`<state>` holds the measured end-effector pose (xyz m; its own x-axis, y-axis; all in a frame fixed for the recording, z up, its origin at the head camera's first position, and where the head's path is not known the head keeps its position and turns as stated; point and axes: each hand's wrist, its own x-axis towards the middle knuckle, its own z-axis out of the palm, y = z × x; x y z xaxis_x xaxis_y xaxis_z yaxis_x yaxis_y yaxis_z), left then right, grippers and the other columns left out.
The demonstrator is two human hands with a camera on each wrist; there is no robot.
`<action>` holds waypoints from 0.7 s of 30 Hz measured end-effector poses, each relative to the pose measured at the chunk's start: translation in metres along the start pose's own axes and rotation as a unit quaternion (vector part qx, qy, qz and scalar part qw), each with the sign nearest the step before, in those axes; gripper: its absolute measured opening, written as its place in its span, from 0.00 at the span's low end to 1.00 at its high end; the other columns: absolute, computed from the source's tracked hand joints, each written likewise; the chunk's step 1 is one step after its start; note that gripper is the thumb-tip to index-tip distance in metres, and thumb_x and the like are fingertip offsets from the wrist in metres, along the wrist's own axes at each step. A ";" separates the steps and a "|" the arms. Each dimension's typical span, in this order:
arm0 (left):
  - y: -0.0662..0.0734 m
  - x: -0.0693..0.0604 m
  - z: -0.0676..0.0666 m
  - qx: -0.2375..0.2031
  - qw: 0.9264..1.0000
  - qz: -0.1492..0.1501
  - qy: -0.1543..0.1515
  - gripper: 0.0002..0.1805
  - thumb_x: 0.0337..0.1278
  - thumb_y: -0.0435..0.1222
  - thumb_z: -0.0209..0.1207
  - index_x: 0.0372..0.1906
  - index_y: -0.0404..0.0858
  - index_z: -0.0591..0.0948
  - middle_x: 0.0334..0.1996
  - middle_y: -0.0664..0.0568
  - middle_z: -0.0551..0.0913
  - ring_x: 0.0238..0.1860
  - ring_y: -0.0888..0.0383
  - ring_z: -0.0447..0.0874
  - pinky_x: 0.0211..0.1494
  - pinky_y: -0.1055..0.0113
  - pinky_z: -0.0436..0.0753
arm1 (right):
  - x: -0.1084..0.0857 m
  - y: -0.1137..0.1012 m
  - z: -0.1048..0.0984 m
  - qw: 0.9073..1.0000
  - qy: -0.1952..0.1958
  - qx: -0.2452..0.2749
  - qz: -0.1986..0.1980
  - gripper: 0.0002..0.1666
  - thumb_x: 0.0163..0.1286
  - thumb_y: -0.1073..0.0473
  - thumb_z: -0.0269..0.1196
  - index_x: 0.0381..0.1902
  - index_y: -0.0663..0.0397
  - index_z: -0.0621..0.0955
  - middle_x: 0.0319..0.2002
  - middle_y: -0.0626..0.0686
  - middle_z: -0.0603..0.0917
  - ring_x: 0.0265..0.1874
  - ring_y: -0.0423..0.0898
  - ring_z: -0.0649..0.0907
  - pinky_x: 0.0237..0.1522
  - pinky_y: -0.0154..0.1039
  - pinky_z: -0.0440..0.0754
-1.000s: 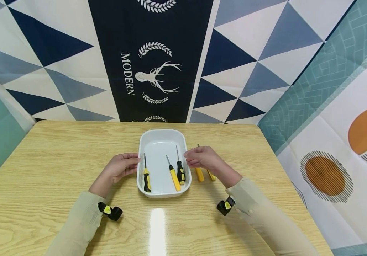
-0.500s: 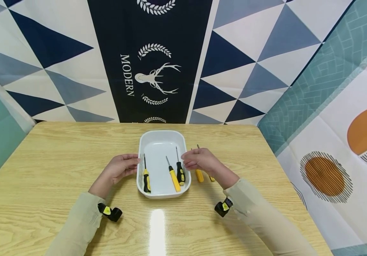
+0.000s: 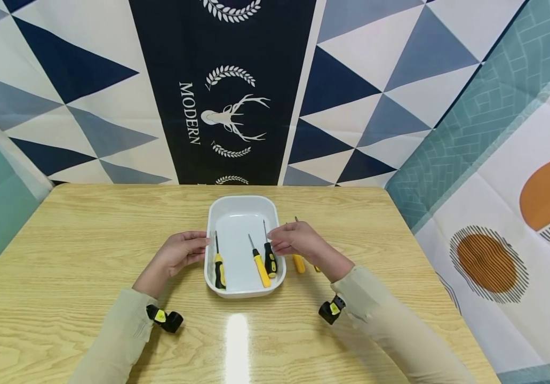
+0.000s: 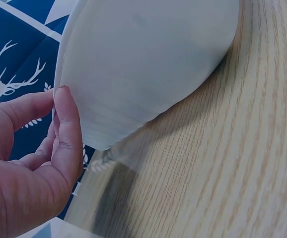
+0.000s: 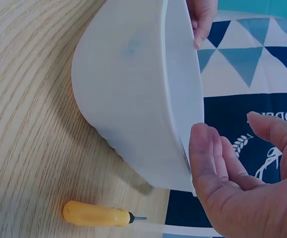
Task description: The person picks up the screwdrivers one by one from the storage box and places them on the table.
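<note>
Across the desk (image 3: pixel 102 234), the left hand (image 3: pixel 177 252) pinches the tray (image 3: pixel 236 256); the right hand (image 3: pixel 299 242) gapes, holding nothing. One-sided lifting could slide the screwdrivers (image 3: pixel 262 271).

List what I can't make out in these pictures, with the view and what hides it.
Head: most of the rightmost yellow-handled tool outside the tray, behind the right hand.
Head: the tip shapes of the screwdrivers in the tray, too small.
Left wrist: the tray's contents, behind its outer wall.
Right wrist: most of the left hand, cut off by the top edge.
</note>
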<state>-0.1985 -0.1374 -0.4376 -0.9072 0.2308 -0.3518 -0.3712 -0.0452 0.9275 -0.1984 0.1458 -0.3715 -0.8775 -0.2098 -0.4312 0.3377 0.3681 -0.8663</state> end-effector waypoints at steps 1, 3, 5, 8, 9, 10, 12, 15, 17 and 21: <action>0.000 0.000 0.000 0.000 1.000 0.001 0.000 0.29 0.61 0.34 0.58 0.62 0.24 0.64 0.31 0.56 0.79 0.31 0.65 0.79 0.37 0.75 0.83 | 0.000 0.000 0.000 1.000 -0.001 -0.001 0.000 0.19 0.65 0.58 0.60 0.49 0.67 0.78 0.43 0.63 0.81 0.31 0.43 0.82 0.45 0.38 0.85; 0.000 0.000 0.000 0.001 1.000 0.002 -0.001 0.29 0.61 0.34 0.58 0.63 0.24 0.64 0.31 0.56 0.79 0.31 0.65 0.79 0.37 0.75 0.83 | -0.001 -0.001 0.001 1.000 -0.001 -0.004 0.001 0.19 0.65 0.59 0.60 0.49 0.67 0.78 0.44 0.64 0.81 0.31 0.43 0.82 0.45 0.38 0.85; 0.000 -0.001 0.000 0.001 1.000 0.004 -0.001 0.29 0.61 0.34 0.57 0.63 0.23 0.64 0.31 0.55 0.79 0.31 0.65 0.79 0.37 0.75 0.83 | -0.001 -0.002 0.002 1.000 -0.004 -0.005 0.001 0.18 0.66 0.58 0.60 0.49 0.67 0.78 0.45 0.64 0.81 0.31 0.43 0.82 0.45 0.39 0.85; 0.001 -0.001 0.000 0.000 1.000 0.004 -0.002 0.29 0.61 0.34 0.57 0.62 0.23 0.63 0.31 0.55 0.79 0.30 0.65 0.79 0.37 0.76 0.83 | -0.001 -0.003 0.004 1.000 -0.007 -0.001 0.000 0.18 0.65 0.58 0.60 0.48 0.67 0.78 0.44 0.64 0.81 0.31 0.43 0.83 0.45 0.39 0.85; 0.001 0.000 0.000 -0.001 1.000 0.005 -0.003 0.29 0.61 0.34 0.57 0.62 0.23 0.63 0.31 0.55 0.79 0.30 0.65 0.79 0.37 0.76 0.83 | -0.001 -0.003 0.005 1.000 -0.008 0.001 -0.001 0.18 0.65 0.58 0.60 0.48 0.67 0.78 0.45 0.65 0.81 0.30 0.43 0.83 0.45 0.40 0.85; 0.001 0.000 0.000 -0.002 1.000 0.005 -0.003 0.29 0.61 0.34 0.57 0.62 0.23 0.63 0.31 0.55 0.79 0.30 0.65 0.78 0.37 0.76 0.83 | -0.001 -0.004 0.006 1.000 -0.010 0.004 0.000 0.18 0.65 0.59 0.61 0.48 0.67 0.78 0.45 0.65 0.81 0.30 0.43 0.83 0.45 0.39 0.85; 0.000 0.000 0.000 -0.001 1.000 0.004 -0.003 0.29 0.61 0.34 0.57 0.62 0.23 0.63 0.31 0.55 0.79 0.30 0.65 0.78 0.37 0.76 0.83 | 0.000 -0.005 0.008 1.000 -0.010 0.007 0.001 0.18 0.65 0.59 0.61 0.48 0.67 0.78 0.45 0.65 0.81 0.30 0.43 0.83 0.44 0.39 0.85; 0.000 0.000 -0.001 0.000 1.000 0.004 -0.003 0.29 0.61 0.34 0.57 0.62 0.23 0.64 0.30 0.55 0.78 0.30 0.65 0.78 0.37 0.76 0.83 | 0.001 -0.005 0.010 1.000 -0.010 0.005 0.004 0.17 0.65 0.60 0.61 0.48 0.67 0.78 0.43 0.64 0.82 0.30 0.43 0.83 0.44 0.38 0.85; -0.001 0.001 -0.001 0.001 1.000 0.003 -0.002 0.29 0.61 0.34 0.57 0.62 0.24 0.64 0.30 0.56 0.78 0.30 0.65 0.78 0.37 0.76 0.83 | 0.001 -0.006 0.011 1.000 -0.011 0.003 0.005 0.17 0.65 0.59 0.60 0.48 0.67 0.79 0.43 0.64 0.82 0.31 0.43 0.83 0.43 0.38 0.85; -0.001 0.001 -0.001 0.001 1.000 0.004 -0.002 0.29 0.61 0.34 0.57 0.62 0.24 0.64 0.30 0.56 0.79 0.30 0.65 0.79 0.36 0.76 0.83 | 0.001 -0.006 0.012 1.000 -0.015 -0.001 0.003 0.17 0.66 0.59 0.59 0.48 0.67 0.78 0.45 0.66 0.81 0.31 0.43 0.83 0.43 0.38 0.85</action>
<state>-0.1989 -0.1381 -0.4389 -0.9094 0.2348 -0.3433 -0.3630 -0.0454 0.9307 -0.1974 0.1323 -0.3703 -0.8652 -0.2350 -0.4430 0.3413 0.3712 -0.8635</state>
